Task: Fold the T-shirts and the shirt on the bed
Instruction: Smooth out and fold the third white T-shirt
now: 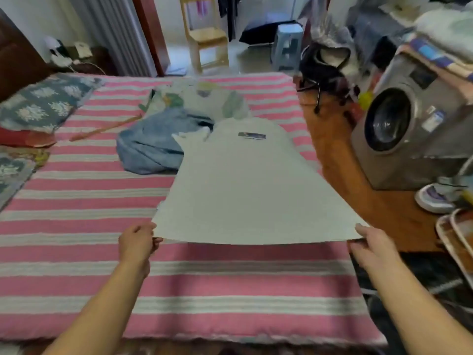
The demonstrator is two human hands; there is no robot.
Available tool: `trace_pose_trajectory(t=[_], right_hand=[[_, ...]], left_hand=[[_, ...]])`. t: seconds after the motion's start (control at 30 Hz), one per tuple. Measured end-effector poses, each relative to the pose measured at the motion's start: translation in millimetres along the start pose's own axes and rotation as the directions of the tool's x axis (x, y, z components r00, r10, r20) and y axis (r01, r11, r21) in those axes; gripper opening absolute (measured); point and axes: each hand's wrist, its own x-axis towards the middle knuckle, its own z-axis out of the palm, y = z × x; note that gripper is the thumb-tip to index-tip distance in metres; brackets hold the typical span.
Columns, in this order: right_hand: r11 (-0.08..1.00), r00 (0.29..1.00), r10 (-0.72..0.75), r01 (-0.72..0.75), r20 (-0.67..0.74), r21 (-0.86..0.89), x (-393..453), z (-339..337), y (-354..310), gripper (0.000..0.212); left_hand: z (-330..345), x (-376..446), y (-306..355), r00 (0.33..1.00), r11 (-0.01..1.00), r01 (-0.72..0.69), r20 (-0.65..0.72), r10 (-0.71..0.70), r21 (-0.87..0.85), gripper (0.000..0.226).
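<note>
Broadly, the bed [76, 252] fills the frame, covered by a pink and pale striped sheet, with a dark floral pillow [43, 103] at its far left corner. Off its right side a grey front-loading washing machine [409, 129] stands on the brown floor, piled with folded cloth; the marks on its panel are too blurred to read. A pale grey T-shirt [243, 190] lies spread lengthwise on the right half of the bed, neck at the far end, its near hem lifted off the sheet. A small dark label [252, 135] sits near its collar, but no writing on it can be made out. Just to the left of the T-shirt, touching its far edge, lies a crumpled blue shirt [151, 147], and beyond that a light printed T-shirt [202, 101] with green patches. In the doorway past the bed stand a wooden chair [207, 37] and a pale blue stool [288, 44]. The left hand [137, 243] pinches the near left corner of the grey T-shirt's hem, fingers curled under the cloth. The right hand [372, 248] grips the near right corner likewise, thumb on top.
</note>
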Motion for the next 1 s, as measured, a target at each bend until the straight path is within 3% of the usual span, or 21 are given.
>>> trace_pose_trajectory(t=[0.13,0.27,0.33,0.5,0.6,0.77,0.9,0.97,1.0], right_hand=[[0.951,0.965,0.163,-0.209,-0.204,-0.228,74,-58,116,0.034],[0.872,0.928,0.248,-0.339,-0.277,-0.354,146,-103,217,0.008],[0.846,0.914,0.248,-0.366,-0.322,-0.387,171,-116,247,0.012],[0.752,0.944,0.036,-0.242,-0.328,-0.613,168,-119,260,0.019],[0.517,0.953,-0.143,-0.159,-0.268,-0.841,142,-128,249,0.012],[0.190,0.966,-0.156,-0.174,-0.204,-0.966,117,-155,251,0.009],[-0.055,0.973,-0.019,-0.232,-0.232,-0.971,128,-154,259,0.016],[-0.203,0.966,0.028,-0.245,-0.256,-0.948,137,-140,260,0.024],[-0.217,0.972,-0.009,-0.229,-0.233,-0.949,148,-125,250,0.022]], left_hand=[[2,38,-151,0.985,0.946,0.166,-0.006,-0.171,0.278,0.031],[-4,86,-288,0.953,0.859,0.296,-0.070,-0.294,0.419,0.020],[-6,100,-328,0.949,0.818,0.307,-0.085,-0.305,0.486,0.013],[-7,100,-352,0.985,0.740,0.165,-0.074,-0.154,0.652,0.024],[-16,84,-337,0.997,0.628,0.054,-0.010,-0.074,0.776,0.026],[-29,63,-326,0.969,0.353,-0.111,0.181,-0.171,0.929,0.013],[-16,66,-319,0.856,0.026,-0.296,0.278,-0.437,0.955,0.004],[-7,69,-316,0.706,-0.181,-0.456,0.231,-0.670,0.871,0.021],[12,76,-309,0.634,-0.228,-0.534,0.207,-0.745,0.814,0.026]])
